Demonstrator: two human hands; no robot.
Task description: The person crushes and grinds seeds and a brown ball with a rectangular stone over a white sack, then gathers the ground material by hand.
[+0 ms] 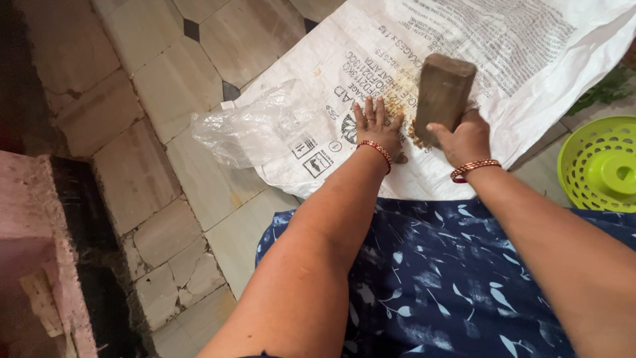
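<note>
- White woven sack is being used as a mat, spread flat on the tiled floor.
- Wooden block is being held raised by the right hand, fingers closed round its lower end.
- Left hand is being pressed flat on the sack, fingers spread, nothing gripped.
- Small yellowish bits are lying between the hands, under the block.
- Judged step: crushing in progress; a straight downstroke clear of the left fingers is being called for.
</note>
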